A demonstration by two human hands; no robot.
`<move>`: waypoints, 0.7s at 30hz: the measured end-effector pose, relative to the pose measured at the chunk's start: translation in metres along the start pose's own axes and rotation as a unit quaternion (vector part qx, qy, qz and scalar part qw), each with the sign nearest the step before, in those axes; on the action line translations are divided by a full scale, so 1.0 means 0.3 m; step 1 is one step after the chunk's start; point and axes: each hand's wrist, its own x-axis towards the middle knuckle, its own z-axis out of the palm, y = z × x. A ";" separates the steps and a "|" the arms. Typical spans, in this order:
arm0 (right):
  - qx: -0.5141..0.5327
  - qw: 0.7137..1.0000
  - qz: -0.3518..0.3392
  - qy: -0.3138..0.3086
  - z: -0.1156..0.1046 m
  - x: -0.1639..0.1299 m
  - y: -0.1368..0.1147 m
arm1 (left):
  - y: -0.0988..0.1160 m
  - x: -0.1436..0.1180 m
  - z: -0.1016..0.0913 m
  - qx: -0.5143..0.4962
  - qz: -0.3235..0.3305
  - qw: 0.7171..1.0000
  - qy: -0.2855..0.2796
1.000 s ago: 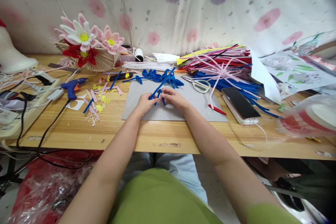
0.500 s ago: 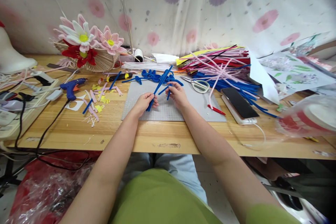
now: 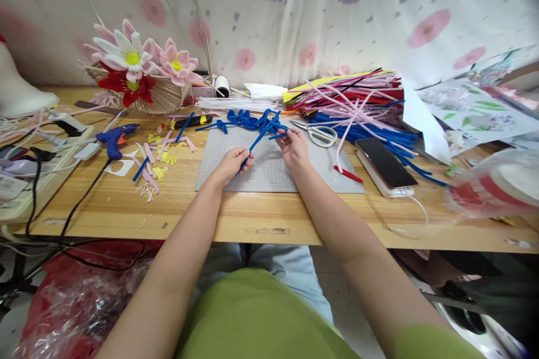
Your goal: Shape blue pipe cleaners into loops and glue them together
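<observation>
My left hand point(image 3: 236, 162) is closed around blue pipe cleaners point(image 3: 261, 136), which slant up and to the right out of its grip. Fingers and thumb of my right hand point(image 3: 293, 147) pinch a blue pipe cleaner piece point(image 3: 278, 136) just right of them. Both hands hover over a grey cutting mat point(image 3: 269, 179). Behind them, bent and curled blue pipe cleaner shapes point(image 3: 242, 119) lie along the mat's far edge. Scissors with pale handles point(image 3: 322, 134) rest to the right of my right hand.
A blue glue gun point(image 3: 113, 140) and yellow and lilac scraps point(image 3: 158, 162) lie at left, near a power strip point(image 3: 46, 179). Pipe cleaner bundles point(image 3: 357, 106), a phone point(image 3: 386, 162) and a bagged tub point(image 3: 501, 182) are at right. Fuzzy flowers point(image 3: 132, 59) stand behind.
My right hand has moved a little right, away from my left hand, with its blue piece turned more level. The pipe cleaners in my left hand have tilted further right.
</observation>
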 end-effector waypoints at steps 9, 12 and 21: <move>-0.005 0.994 -0.018 0.108 -0.050 0.065 -0.036 | -0.007 0.003 0.000 0.056 -0.001 0.998 -0.023; -0.010 0.994 -0.005 0.112 -0.053 0.070 -0.033 | -0.009 0.002 0.000 0.057 0.007 0.998 -0.017; 0.004 0.992 -0.002 0.125 -0.103 0.108 -0.033 | -0.011 0.002 0.005 0.056 0.005 0.998 -0.022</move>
